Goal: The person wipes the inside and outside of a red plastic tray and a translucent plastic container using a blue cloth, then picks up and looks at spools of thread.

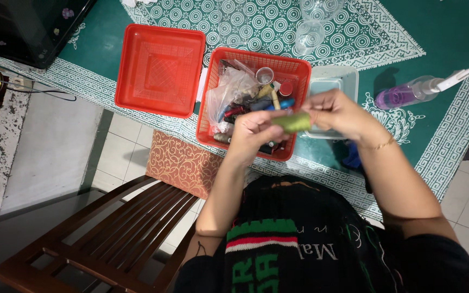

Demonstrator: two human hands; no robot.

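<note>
Both hands meet over the near edge of the red mesh basket point(294, 70), pinching one small olive-green cylinder point(293, 122) (looks like a thread spool, can't confirm). Left hand point(253, 135) has fingers closed on its left end; right hand point(338, 113) has fingertips closed on its right end. The cylinder is held in the air, above the basket's front rim, touching nothing but fingers.

The basket is full of clutter: a crumpled clear plastic bag point(229, 92), a metal-rimmed round item point(264, 75), a red cap point(286, 88), blue and red pen-like pieces; hands hide the front part of its contents. A red lid or tray point(161, 69) lies empty-side-up just left of the basket, touching or nearly so. A pale blue-grey box point(335, 84) sits right of the basket, partly behind the right hand. A purple spray bottle point(416, 91) lies on its side further right. Clear glasses point(309, 35) stand behind the basket. All of it is on a green patterned tablecloth point(441, 32). A wooden chair point(109, 233) with a patterned cushion point(177, 163) stands at lower left, beside the table edge.
</note>
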